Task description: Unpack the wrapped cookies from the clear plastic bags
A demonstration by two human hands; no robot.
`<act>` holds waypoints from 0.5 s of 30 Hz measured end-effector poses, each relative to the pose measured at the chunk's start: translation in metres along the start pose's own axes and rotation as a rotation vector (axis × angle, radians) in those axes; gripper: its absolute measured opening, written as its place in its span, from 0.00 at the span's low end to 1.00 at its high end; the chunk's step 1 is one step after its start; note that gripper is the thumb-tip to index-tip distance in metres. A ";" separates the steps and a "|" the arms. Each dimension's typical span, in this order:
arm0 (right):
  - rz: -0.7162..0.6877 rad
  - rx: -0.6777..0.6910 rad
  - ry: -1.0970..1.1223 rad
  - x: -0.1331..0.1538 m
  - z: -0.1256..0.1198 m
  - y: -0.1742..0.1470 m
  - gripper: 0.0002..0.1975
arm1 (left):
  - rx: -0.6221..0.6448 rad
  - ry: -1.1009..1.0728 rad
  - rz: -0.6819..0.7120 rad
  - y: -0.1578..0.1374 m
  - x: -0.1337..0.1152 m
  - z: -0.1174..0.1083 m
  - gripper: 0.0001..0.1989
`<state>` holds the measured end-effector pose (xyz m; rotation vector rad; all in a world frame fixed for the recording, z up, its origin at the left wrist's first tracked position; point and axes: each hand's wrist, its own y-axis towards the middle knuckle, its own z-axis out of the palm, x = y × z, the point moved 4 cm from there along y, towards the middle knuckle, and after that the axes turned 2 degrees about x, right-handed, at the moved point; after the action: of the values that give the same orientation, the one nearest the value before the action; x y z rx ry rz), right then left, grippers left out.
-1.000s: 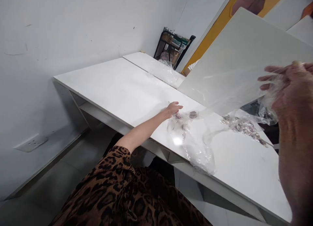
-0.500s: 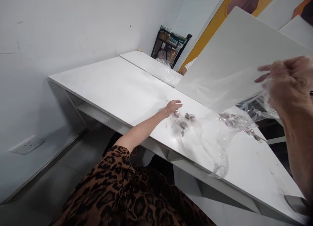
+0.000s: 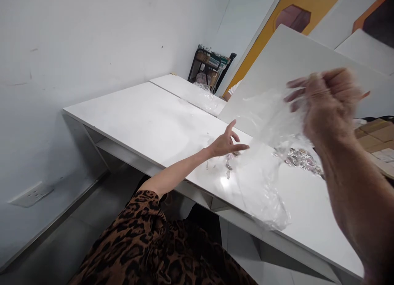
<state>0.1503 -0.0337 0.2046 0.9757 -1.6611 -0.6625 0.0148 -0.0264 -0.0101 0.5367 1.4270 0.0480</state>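
My left hand (image 3: 224,143) reaches over the white table (image 3: 129,120) with fingers spread and nothing in them. Its fingertips are close to the clear plastic bag (image 3: 269,194), and I cannot tell whether they touch it. My right hand (image 3: 329,98) is raised near the camera, slightly blurred, with its fingers closed on the upper part of that bag. The thin plastic hangs down to the table's front edge. Beneath my left hand lie small wrapped pieces (image 3: 229,162), partly hidden. A pile of similar small wrapped pieces (image 3: 300,159) lies further right, partly behind my right forearm.
A white upright panel (image 3: 277,67) stands along the table's far side. Crumpled clear plastic (image 3: 205,97) lies on the table section beyond. At the back stands a black shelf cart (image 3: 205,65). Cardboard boxes (image 3: 377,133) are at the right, and a wall (image 3: 92,42) borders the left.
My right hand has moved left, drawing the plastic along. My left hand has shifted slightly right and spread its fingers, covering some small pieces. The view has turned a little, revealing the boxes.
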 end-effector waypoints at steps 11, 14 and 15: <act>0.030 0.202 -0.053 0.003 0.043 -0.043 0.15 | -0.356 -0.106 -0.180 0.034 -0.032 -0.054 0.10; 0.103 0.018 -0.090 -0.037 0.000 -0.054 0.18 | -0.631 -0.189 -0.182 0.071 -0.044 -0.129 0.13; 0.154 -0.022 -0.094 -0.054 -0.013 -0.061 0.19 | -0.690 -0.197 -0.183 0.083 -0.048 -0.156 0.15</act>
<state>0.1858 -0.0187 0.1318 0.8023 -1.7874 -0.6298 -0.1165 0.0805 0.0591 -0.1552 1.1651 0.3195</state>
